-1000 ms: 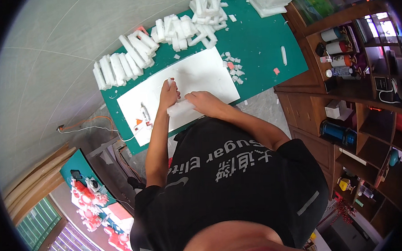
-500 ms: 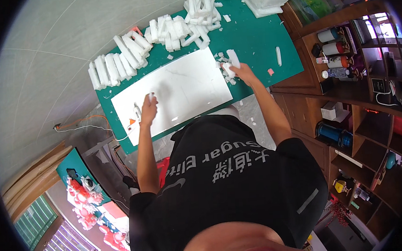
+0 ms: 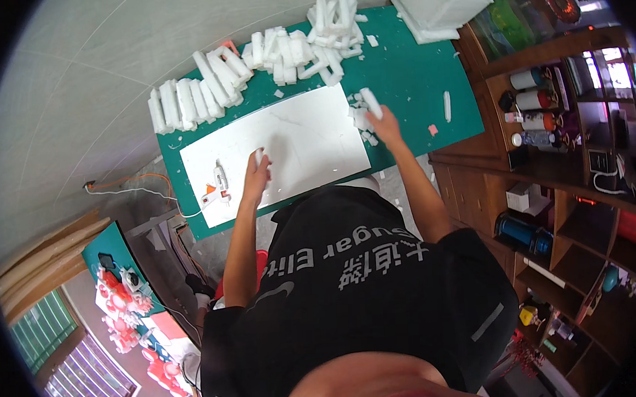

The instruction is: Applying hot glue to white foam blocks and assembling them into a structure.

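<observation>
The left hand (image 3: 257, 177) pinched a small white piece (image 3: 259, 156) above the white board (image 3: 314, 137). The right hand (image 3: 386, 130) held a white strip (image 3: 371, 103) by its near end, probably leaving the length free, beside loose bits (image 3: 360, 118) on the bench (image 3: 408, 69). The glue gun (image 3: 220, 180) lay leftward, perhaps for easy reach.

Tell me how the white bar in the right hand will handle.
The white bar is probably stiff, jutting straight from the right hand without sagging. Its foam-like look suggests lightness for its size. The small white pieces near it hint that it may crumble.
</observation>
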Tool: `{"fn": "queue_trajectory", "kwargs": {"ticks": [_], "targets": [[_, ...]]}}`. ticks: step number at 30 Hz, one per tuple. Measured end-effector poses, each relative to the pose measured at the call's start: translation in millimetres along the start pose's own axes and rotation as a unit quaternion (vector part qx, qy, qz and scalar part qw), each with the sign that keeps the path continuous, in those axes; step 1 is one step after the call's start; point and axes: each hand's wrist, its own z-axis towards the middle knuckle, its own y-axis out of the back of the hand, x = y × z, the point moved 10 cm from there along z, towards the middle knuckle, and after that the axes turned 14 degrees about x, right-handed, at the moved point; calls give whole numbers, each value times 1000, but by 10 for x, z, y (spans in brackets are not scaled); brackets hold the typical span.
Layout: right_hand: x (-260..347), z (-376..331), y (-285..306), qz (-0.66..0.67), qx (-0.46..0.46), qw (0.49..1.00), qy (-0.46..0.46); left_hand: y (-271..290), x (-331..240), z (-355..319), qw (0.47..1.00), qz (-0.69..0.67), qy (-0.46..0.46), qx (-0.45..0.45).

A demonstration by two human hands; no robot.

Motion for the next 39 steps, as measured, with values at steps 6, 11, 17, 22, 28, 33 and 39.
{"fn": "queue_trajectory", "kwargs": {"ticks": [6, 11, 17, 22, 28, 33, 39], "targets": [[654, -741, -1491, 220, 310, 924, -47, -914, -427, 488, 979, -158, -88, 97], [745, -687, -1722, 191, 342, 920, 24, -1120, -449, 528, 958, -224, -115, 137], [455, -561, -1206, 258, 266, 929, 10, -1333, -431, 541, 952, -196, -86, 218], [-602, -45, 849, -122, -78, 989, 17, -919, -320, 420, 983, -81, -58, 153], [-1427, 280, 2038, -195, -133, 949, -209, -358, 182, 144, 993, -54, 8, 103], [-1855, 503, 2221, -218, -145, 940, -219, -37, 361, -175, 997, -57, 41, 45], [-1526, 209, 2410, -254, -249, 911, -209, 165, 485, -250, 997, -37, 51, 39]]}}
